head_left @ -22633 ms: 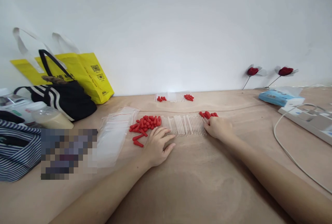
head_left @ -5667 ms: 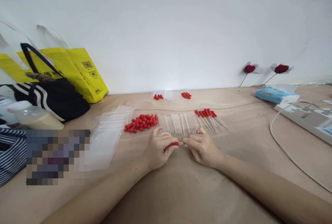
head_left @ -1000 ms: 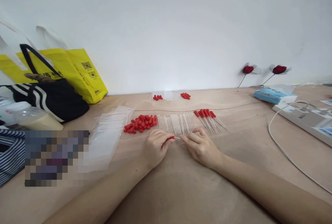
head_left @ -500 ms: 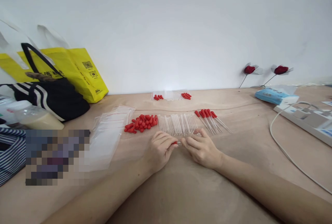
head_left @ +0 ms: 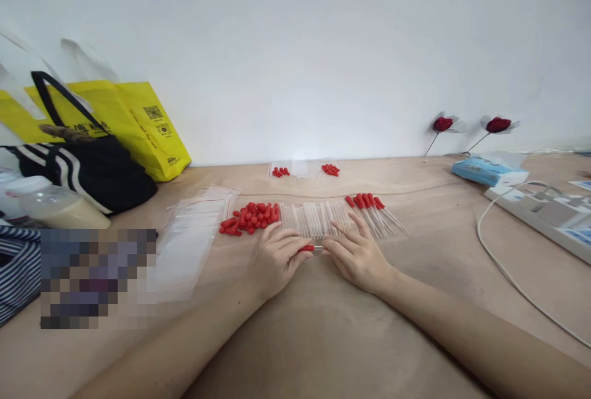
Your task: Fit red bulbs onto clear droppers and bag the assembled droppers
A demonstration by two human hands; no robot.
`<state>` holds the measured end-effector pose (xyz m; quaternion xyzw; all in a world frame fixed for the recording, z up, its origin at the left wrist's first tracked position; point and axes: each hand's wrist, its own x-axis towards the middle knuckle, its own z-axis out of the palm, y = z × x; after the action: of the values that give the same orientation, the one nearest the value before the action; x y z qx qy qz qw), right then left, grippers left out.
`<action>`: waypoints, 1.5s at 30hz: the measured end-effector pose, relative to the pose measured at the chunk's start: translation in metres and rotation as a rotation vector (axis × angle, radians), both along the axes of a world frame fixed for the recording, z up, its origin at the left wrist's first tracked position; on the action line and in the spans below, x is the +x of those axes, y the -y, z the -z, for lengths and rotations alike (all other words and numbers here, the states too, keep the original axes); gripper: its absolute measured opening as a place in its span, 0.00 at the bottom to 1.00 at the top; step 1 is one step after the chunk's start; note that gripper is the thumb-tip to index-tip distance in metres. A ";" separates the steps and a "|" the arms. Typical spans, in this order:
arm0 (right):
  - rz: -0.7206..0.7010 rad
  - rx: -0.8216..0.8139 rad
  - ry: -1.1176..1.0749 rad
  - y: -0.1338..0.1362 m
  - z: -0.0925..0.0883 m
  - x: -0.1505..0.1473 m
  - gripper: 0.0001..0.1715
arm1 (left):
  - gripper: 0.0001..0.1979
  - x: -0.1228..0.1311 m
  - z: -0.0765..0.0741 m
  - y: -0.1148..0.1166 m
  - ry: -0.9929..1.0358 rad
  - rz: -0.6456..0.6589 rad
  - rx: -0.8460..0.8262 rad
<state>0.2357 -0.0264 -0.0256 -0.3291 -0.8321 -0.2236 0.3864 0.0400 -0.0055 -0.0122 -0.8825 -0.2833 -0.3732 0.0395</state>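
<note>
My left hand [head_left: 277, 258] pinches a red rubber bulb [head_left: 306, 248] between thumb and fingers. My right hand [head_left: 357, 253] pinches the clear glass tube [head_left: 318, 248] that meets the bulb; its other fingers are stretched out. Both hands rest on the wooden table [head_left: 323, 325]. Just behind them lies a row of bare clear tubes [head_left: 314, 218]. A pile of loose red bulbs [head_left: 249, 218] sits to the left of the row. Several finished droppers with red bulbs [head_left: 372, 211] lie to the right.
Clear zip bags [head_left: 194, 233] are stacked at the left. A yellow bag [head_left: 152, 125], a black striped bag [head_left: 96, 171] and a bottle [head_left: 60, 208] stand at far left. More bulbs and tubes [head_left: 305, 170] lie by the wall. A power strip [head_left: 549, 211] with cable [head_left: 503, 263] and a blue pack [head_left: 484, 170] are at right.
Both hands shifted slightly toward the tube row with the bulb and tube held together. My right hand's free fingers have stretched out from their curl.
</note>
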 end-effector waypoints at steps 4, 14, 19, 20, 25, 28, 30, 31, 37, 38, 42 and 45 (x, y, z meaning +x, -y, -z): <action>-0.046 0.002 -0.030 0.000 0.002 -0.001 0.08 | 0.04 0.003 -0.001 0.003 0.000 0.000 -0.025; -0.169 -0.016 -0.076 0.000 0.000 -0.003 0.09 | 0.06 0.010 -0.001 0.007 -0.011 0.012 -0.070; -0.137 -0.065 -0.061 -0.001 0.001 -0.003 0.09 | 0.06 0.009 -0.001 0.007 -0.012 -0.008 -0.098; -0.116 -0.082 -0.050 -0.002 0.000 -0.002 0.09 | 0.06 0.008 -0.002 0.006 -0.009 -0.019 -0.105; 0.004 -0.093 0.079 0.001 -0.006 0.003 0.11 | 0.07 0.005 -0.003 0.004 -0.026 -0.065 -0.106; 0.075 -0.042 0.145 0.000 -0.009 0.009 0.12 | 0.06 0.001 -0.003 0.001 -0.044 -0.096 -0.080; 0.145 -0.049 0.152 -0.004 -0.009 0.016 0.12 | 0.12 -0.002 -0.003 -0.001 -0.063 -0.165 -0.060; 0.204 -0.074 0.133 -0.008 -0.009 0.020 0.11 | 0.17 -0.003 -0.003 -0.002 -0.069 -0.217 -0.054; 0.675 -0.349 -0.134 -0.034 -0.005 0.040 0.11 | 0.20 0.000 0.000 -0.003 -0.059 -0.357 -0.084; 0.710 -0.385 -0.153 -0.037 -0.004 0.040 0.11 | 0.19 0.002 0.000 -0.002 -0.067 -0.336 -0.093; 0.785 -0.486 -0.141 -0.042 -0.002 0.035 0.12 | 0.16 0.003 0.000 -0.002 -0.052 -0.315 -0.123; 0.805 -0.536 -0.120 -0.044 -0.002 0.033 0.09 | 0.15 0.001 0.000 -0.005 -0.031 -0.325 -0.141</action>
<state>0.2685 0.0175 -0.0240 -0.7248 -0.6435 -0.1138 0.2181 0.0409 -0.0010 -0.0119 -0.8312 -0.4471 -0.3277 0.0418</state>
